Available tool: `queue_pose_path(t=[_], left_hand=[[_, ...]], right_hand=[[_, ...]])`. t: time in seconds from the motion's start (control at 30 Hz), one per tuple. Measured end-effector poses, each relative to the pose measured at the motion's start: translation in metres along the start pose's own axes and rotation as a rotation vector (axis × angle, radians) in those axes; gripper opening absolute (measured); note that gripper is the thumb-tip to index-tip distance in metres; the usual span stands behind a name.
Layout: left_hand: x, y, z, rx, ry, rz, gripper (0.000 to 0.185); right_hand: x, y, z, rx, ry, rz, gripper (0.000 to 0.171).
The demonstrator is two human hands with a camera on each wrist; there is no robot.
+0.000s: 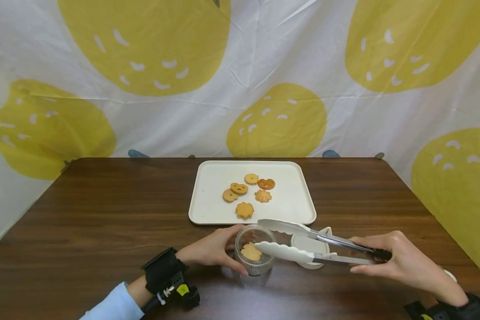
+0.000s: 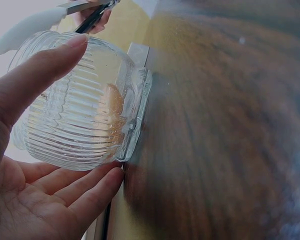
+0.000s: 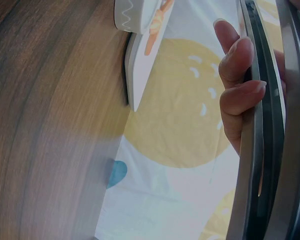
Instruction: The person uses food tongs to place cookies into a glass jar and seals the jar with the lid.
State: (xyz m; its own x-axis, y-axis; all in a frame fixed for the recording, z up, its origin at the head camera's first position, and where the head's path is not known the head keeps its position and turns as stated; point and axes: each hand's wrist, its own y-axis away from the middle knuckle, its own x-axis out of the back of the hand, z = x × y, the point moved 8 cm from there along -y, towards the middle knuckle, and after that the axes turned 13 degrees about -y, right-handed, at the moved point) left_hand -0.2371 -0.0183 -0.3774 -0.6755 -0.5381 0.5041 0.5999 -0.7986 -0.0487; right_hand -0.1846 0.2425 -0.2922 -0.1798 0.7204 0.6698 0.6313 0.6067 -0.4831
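Inside jar [image 1: 255, 255], cookie [image 1: 250, 252] under tongs [image 1: 304, 242]; right hand [image 1: 396, 260] gripping tongs; left hand [image 1: 214, 249] cupping jar

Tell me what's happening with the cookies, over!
Left hand steadies glass jar. Right hand grips tongs, tips open over jar. One cookie inside. Nothing in the way.

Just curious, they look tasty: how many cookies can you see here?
7: six on the tray, at; one in the glass jar, at. More could be hidden there.

A small ribbed glass jar [image 1: 255, 256] stands upright on the tabletop [image 1: 104, 213], one round biscuit [image 1: 250, 252] inside. White-tipped metal tongs [image 1: 304, 242] reach over its rim, tips apart.
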Motion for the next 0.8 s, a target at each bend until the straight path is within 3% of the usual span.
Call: queue_pose_path(t=[0.27,0.53,0.8], left_hand=[[0.002,0.0,-0.001,0.002,-0.052,0.009,0.077],[0.003,0.0,-0.001,0.006,-0.095,0.02,0.078],[0.003,0.0,-0.003,0.026,-0.113,0.026,0.079]], right_hand=[[0.012,-0.004,0.01,-0.176,0.097,0.067,0.043],[0.024,-0.011,0.022,-0.187,0.188,0.146,0.044],[0.027,-0.018,0.038,-0.221,0.289,0.165,0.047]])
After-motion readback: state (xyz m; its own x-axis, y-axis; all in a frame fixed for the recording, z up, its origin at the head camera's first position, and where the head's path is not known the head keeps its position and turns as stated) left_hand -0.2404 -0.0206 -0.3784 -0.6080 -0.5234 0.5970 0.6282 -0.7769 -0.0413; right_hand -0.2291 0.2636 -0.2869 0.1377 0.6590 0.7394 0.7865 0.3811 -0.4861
